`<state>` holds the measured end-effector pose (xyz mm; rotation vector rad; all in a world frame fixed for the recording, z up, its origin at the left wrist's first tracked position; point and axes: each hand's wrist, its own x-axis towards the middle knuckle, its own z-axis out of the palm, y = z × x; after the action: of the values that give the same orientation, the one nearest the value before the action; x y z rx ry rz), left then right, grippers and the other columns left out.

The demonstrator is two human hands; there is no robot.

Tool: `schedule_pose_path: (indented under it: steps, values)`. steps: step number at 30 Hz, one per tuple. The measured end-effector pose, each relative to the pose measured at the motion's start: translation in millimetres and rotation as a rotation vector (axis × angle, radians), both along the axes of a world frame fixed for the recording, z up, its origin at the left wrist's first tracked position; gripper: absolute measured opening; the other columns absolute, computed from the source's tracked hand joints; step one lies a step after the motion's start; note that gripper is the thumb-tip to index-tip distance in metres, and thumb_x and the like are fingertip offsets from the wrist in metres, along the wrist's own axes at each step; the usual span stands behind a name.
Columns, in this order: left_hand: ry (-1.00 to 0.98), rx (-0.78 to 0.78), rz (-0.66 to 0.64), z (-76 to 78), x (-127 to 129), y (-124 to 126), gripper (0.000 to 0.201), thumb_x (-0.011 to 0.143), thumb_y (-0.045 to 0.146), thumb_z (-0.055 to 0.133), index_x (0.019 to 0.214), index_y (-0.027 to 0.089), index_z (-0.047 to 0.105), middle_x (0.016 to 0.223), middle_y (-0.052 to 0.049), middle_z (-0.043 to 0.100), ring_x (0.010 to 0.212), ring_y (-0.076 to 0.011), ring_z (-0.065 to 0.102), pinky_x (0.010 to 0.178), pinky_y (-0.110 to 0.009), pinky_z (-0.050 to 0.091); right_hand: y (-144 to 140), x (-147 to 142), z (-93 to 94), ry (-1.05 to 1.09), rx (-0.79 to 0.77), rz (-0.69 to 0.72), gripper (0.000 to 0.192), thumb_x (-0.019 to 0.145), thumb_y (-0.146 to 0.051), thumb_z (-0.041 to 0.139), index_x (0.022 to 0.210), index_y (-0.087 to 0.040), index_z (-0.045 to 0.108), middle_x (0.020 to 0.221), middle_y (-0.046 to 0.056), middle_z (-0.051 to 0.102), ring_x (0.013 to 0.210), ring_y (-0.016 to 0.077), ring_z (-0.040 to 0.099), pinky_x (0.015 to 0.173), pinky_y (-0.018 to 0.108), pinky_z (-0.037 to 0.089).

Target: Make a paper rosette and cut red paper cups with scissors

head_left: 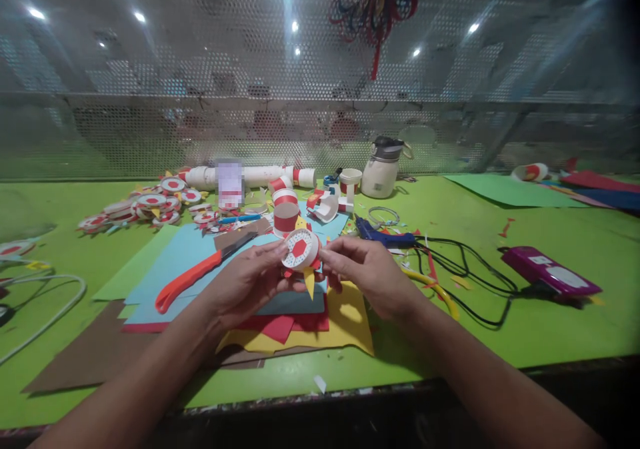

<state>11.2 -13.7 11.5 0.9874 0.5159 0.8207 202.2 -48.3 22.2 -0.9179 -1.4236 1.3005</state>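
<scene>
Both hands hold one paper cup ornament point(300, 250) above a stack of coloured paper sheets point(345, 319). The ornament is a white cup base with a red hexagon centre and yellow and red paper points hanging under it. My left hand point(247, 281) grips its left side with thumb and fingers. On its right side, the fingertips of my right hand point(367, 272) pinch it. An orange-handled utility knife point(200, 274) lies on the blue sheet just left of my left hand.
A blue glue gun point(383, 236) with a black cable lies right of the hands, near a purple box point(550, 272). Finished red-and-white discs point(150, 204) are heaped at the back left, by stacked paper cups point(286, 212), a white jug point(381, 168) and a perforated metal screen point(150, 102).
</scene>
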Motion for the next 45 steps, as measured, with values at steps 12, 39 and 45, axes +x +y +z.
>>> schedule_pose_path:
  steps: [12, 39, 45]
  values:
    - [0.034, -0.034, 0.098, 1.2, 2.2, 1.2, 0.021, 0.085, 0.020, 0.055, 0.099, 0.011, 0.068, 0.098, -0.012, 0.068, 0.080, -0.0160, 0.062, 0.066, -0.025, 0.056, 7.4, 1.1, -11.6, 0.080, -0.151, -0.021, 0.030, 0.077, -0.044, 0.066, 0.077, -0.014, 0.060, 0.064, -0.002, 0.055, 0.052, 0.0076, 0.050, 0.050, 0.023, 0.039]
    - [0.031, -0.169, 0.118, -2.7, 5.2, 4.6, 0.018, 0.084, 0.014, 0.054, 0.092, 0.006, 0.068, 0.080, -0.010, 0.069, 0.065, -0.0131, 0.062, 0.062, -0.027, 0.057, 12.3, -3.4, -17.6, -0.116, 0.105, -0.213, 0.022, 0.077, -0.036, 0.065, 0.080, -0.015, 0.061, 0.064, -0.001, 0.057, 0.056, 0.0113, 0.051, 0.053, 0.026, 0.042]
    - [0.011, -0.209, 0.150, -1.5, 5.4, 4.6, 0.017, 0.084, 0.012, 0.053, 0.087, 0.006, 0.068, 0.076, -0.010, 0.069, 0.062, -0.0129, 0.062, 0.061, -0.027, 0.058, 13.5, -3.9, -19.5, -0.119, 0.106, -0.232, 0.022, 0.078, -0.037, 0.065, 0.079, -0.015, 0.061, 0.064, -0.001, 0.057, 0.056, 0.0113, 0.052, 0.053, 0.026, 0.043]
